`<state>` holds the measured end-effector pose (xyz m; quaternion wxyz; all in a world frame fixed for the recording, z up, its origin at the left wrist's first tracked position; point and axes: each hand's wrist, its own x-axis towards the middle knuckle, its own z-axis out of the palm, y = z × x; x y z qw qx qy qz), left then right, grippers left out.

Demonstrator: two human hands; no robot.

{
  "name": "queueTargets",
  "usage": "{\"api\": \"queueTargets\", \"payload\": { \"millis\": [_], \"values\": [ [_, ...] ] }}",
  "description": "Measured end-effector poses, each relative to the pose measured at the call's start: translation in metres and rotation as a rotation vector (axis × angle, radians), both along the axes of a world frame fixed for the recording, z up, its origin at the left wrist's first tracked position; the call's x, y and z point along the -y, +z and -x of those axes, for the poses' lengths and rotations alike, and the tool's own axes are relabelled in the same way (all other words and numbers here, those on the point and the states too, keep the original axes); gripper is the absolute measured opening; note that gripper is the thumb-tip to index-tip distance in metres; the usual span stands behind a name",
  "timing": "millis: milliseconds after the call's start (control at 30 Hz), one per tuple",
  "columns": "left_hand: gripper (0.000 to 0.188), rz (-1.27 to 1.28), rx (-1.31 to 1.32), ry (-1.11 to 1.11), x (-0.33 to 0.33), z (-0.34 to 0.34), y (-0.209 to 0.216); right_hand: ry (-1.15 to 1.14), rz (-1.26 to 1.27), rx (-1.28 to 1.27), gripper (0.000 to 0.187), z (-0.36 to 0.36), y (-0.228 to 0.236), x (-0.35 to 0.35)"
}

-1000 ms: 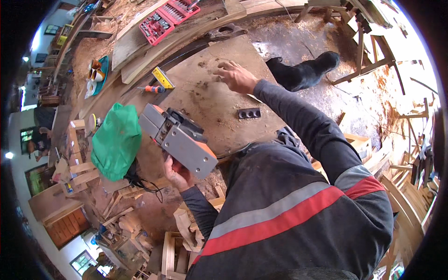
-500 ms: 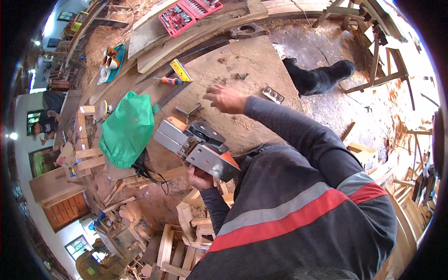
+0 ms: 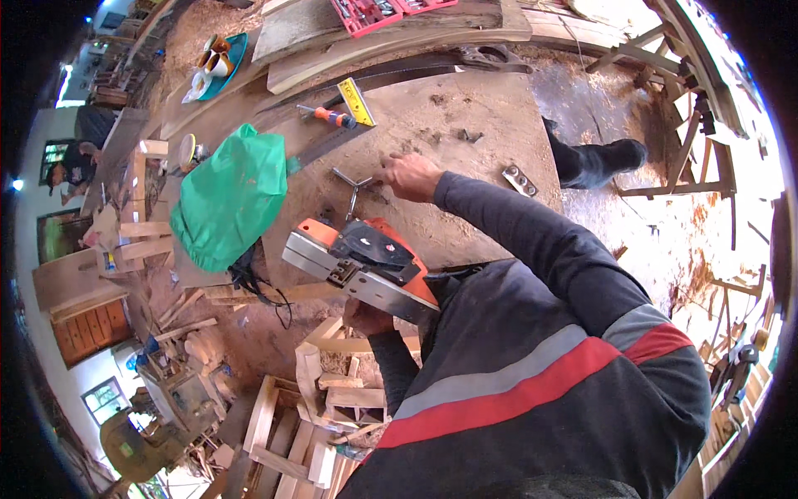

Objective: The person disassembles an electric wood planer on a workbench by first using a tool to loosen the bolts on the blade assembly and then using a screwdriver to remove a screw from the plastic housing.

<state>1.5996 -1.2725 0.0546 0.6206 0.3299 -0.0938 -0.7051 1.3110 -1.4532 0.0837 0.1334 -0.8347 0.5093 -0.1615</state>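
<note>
My left hand (image 3: 368, 318) holds an electric hand planer (image 3: 378, 256), orange and black, from below. It lies tipped over, its metal sole facing up along the bench's near edge. That hand's fingers are partly hidden under the planer. My right hand (image 3: 411, 176) is over the workbench, its fingers curled at the end of one arm of a Y-shaped three-arm wrench (image 3: 355, 193). The wrench lies just beyond the planer. Right of my right hand rests a small metal plate with round holes (image 3: 519, 180), and a small dark piece (image 3: 470, 135) lies beyond it.
A green cloth bag (image 3: 234, 200) covers something at the bench's left. Farther off are a screwdriver (image 3: 328, 116), a yellow-handled square (image 3: 356, 101), a red socket set case (image 3: 366, 18) and a teal tray (image 3: 233, 66) with cups. Wooden frames (image 3: 312, 432) stand on the floor below.
My right hand has come down to the wrench's arm, its fingers drawing together from a spread pose. The left hand keeps its hold on the planer. The whole view has shifted slightly.
</note>
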Motion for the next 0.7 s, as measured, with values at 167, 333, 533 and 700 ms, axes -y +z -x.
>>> {"api": "queueTargets", "payload": {
  "millis": [167,333,533,700],
  "values": [
    [0.049,-0.043,-0.02,0.05,0.0,0.0,0.004,-0.211,-0.252,0.768,0.029,-0.003,-0.001,-0.017],
    [0.05,-0.088,-0.036,0.02,0.003,0.003,0.01,-0.481,-0.742,1.568,0.025,0.03,0.016,-0.027],
    [0.05,-0.127,-0.046,0.006,0.006,0.005,0.008,-0.284,-0.225,0.291,0.04,-0.011,-0.002,-0.012],
    [0.053,-0.13,-0.014,-0.049,0.002,-0.011,0.0,-0.154,-0.054,0.097,0.033,-0.043,-0.01,-0.014]
  ]
}}
